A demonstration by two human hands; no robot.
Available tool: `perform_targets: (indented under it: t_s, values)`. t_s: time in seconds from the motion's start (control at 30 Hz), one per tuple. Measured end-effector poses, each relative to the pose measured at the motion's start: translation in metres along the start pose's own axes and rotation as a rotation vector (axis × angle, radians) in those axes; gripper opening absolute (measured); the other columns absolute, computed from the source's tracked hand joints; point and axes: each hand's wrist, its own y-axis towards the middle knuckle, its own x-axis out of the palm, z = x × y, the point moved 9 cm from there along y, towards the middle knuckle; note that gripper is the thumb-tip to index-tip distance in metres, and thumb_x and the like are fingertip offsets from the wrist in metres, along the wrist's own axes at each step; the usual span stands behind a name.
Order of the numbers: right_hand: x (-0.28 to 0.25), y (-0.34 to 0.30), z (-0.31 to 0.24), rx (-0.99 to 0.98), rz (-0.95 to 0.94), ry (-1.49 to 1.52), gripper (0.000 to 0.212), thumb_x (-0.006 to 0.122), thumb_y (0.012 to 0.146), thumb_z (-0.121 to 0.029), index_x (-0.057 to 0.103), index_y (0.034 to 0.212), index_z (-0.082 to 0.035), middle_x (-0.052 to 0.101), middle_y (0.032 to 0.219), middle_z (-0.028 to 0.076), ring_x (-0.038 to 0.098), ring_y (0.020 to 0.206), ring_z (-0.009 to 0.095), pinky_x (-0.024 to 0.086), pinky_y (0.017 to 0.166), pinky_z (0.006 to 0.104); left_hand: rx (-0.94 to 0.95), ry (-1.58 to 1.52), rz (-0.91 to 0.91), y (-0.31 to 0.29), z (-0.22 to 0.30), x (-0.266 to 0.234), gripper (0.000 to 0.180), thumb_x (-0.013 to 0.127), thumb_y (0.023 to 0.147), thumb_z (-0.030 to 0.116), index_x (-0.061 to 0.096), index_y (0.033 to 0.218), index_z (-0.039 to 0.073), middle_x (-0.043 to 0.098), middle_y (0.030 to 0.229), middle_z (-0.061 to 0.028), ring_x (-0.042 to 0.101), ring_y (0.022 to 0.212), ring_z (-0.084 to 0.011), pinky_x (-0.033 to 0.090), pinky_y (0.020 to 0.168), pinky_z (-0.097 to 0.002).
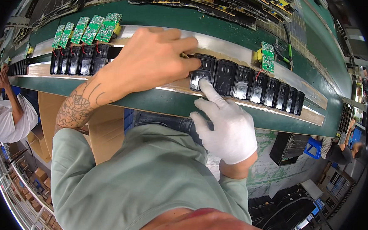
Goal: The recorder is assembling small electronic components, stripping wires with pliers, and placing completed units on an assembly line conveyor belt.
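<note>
A row of black plastic case halves (226, 77) lies along a pale strip on the green bench. My bare left hand (162, 55), on the tattooed arm, reaches over the row. Its fingers are bent together at the top left of one black case half (203, 68); what they pinch there is mostly hidden, with a bit of yellow and dark showing. In a white glove, my right hand (229, 130) rests its index fingertip on the lower part of that same case half. Its other fingers are spread, with nothing in them.
Green circuit boards (108, 27) stand by the left cases, joined by red wires; another board (267, 57) is at right. Green-handled cutters (289, 58) lie behind it. Stacked black trays (190, 3) fill the back. A person (13, 110) works at left, another (342, 152) at right.
</note>
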Motion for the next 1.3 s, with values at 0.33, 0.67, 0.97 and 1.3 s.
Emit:
perform_targets:
  t_s: [0.33,0.67,0.97,1.3]
  values:
    - [-0.008,0.004,-0.003,0.018,0.001,0.033,0.022,0.077,0.076,-0.011,0.077,0.098,-0.006,0.072,0.131,0.010,0.069,0.072,0.024,0.057,0.067,0.0319,0.128,0.053,-0.095,0.011,0.003,0.005,0.016,0.073,0.078,0.019,0.078,0.093,0.016,0.060,0.091,0.0016,0.055,0.067,-0.0176,0.044,0.056,-0.0301]
    - [-0.062,0.024,0.075,-0.070,0.993,1.514,0.036,0.042,0.103,-0.028,0.062,0.114,-0.001,0.070,0.097,0.018,0.067,0.080,0.033,0.054,0.085,0.0458,-0.395,-0.408,0.070,-0.007,-0.018,0.022,0.015,0.068,0.078,0.012,0.079,0.089,0.010,0.065,0.080,0.0015,0.052,0.055,-0.0210,0.043,0.054,-0.0320]
    - [-0.027,0.043,0.071,0.155,1.154,1.424,0.036,0.037,0.108,-0.028,0.060,0.100,-0.002,0.064,0.088,0.016,0.068,0.075,0.031,0.060,0.076,0.0436,-0.427,-0.479,0.072,-0.008,-0.020,0.023,0.015,0.070,0.076,0.012,0.078,0.089,0.010,0.068,0.080,0.0019,0.046,0.051,-0.0201,0.041,0.052,-0.0307]
    - [-0.016,0.062,0.095,-0.397,0.861,1.872,0.034,0.039,0.108,-0.028,0.059,0.094,-0.004,0.063,0.083,0.015,0.065,0.067,0.029,0.058,0.067,0.0412,-0.420,-0.478,0.059,-0.008,-0.021,0.025,0.015,0.070,0.076,0.012,0.078,0.090,0.010,0.067,0.080,0.0021,0.045,0.051,-0.0197,0.040,0.052,-0.0306]
